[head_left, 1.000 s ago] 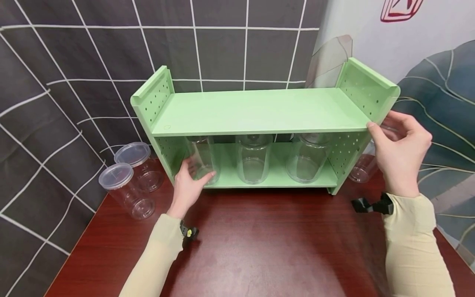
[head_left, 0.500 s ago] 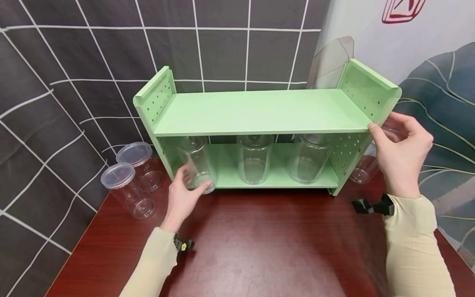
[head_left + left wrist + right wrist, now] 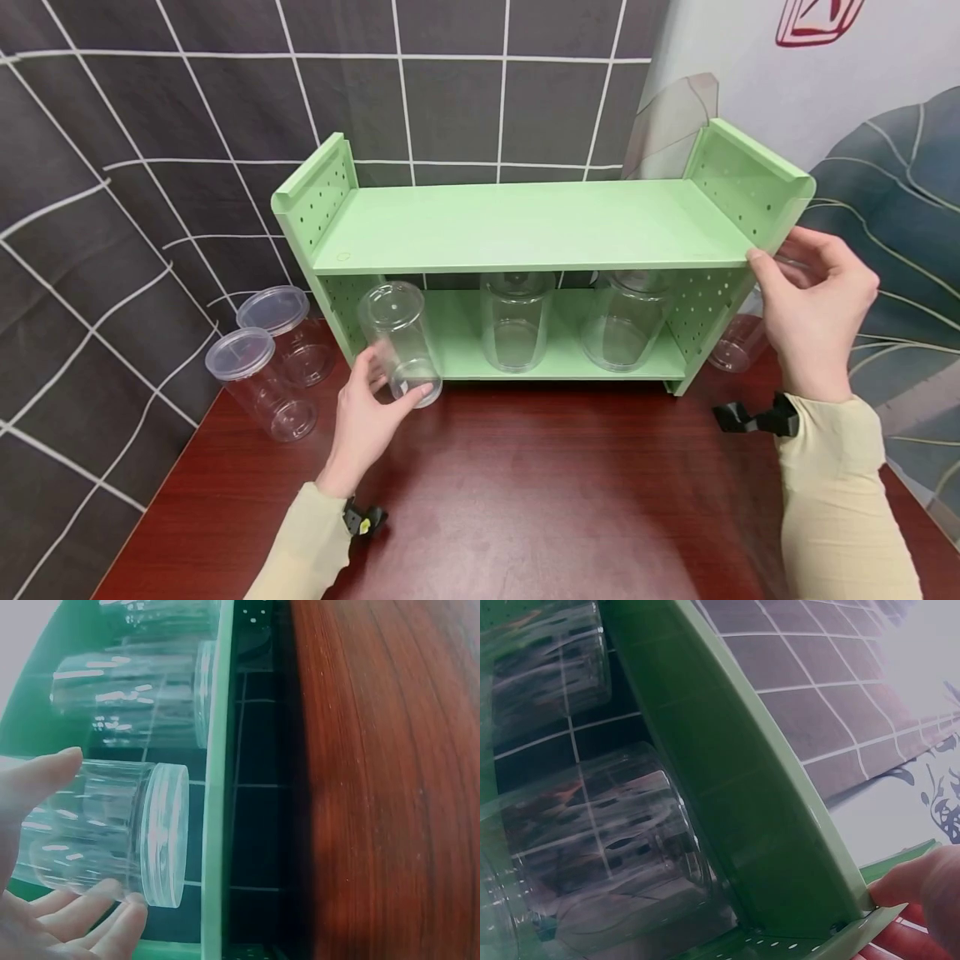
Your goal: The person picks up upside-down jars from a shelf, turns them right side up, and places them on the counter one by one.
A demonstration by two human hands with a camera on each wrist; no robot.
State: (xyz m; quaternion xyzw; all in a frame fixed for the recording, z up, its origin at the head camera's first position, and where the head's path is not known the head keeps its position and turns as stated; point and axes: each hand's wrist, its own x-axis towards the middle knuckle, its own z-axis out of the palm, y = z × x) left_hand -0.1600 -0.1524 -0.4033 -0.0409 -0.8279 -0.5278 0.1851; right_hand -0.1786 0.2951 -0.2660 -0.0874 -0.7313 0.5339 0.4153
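My left hand (image 3: 366, 425) holds a clear plastic jar (image 3: 403, 333) by its lower part, thumb on one side and fingers on the other. The jar tilts out past the front of the lower board of a green two-tier shelf rack (image 3: 525, 225). In the left wrist view, the jar's thick ringed end (image 3: 165, 834) faces the board's front edge. My right hand (image 3: 817, 308) grips the rack's right side panel at the upper board, thumb in front. Its other fingers go behind the panel. Two more clear jars, one central (image 3: 514, 333) and one right (image 3: 624, 333), stand on the lower board.
Two clear jars with bluish lids, a nearer one (image 3: 258, 379) and a farther one (image 3: 283, 333), stand left of the rack. Another clear jar (image 3: 738, 342) is partly hidden behind the right panel. The red-brown wooden table (image 3: 525, 492) meets a grid-patterned wall covering (image 3: 450, 100).
My left hand has drawn the jar forward from the lower board, toward me and slightly left, and its top now shows in front of the upper board. The right hand keeps its hold.
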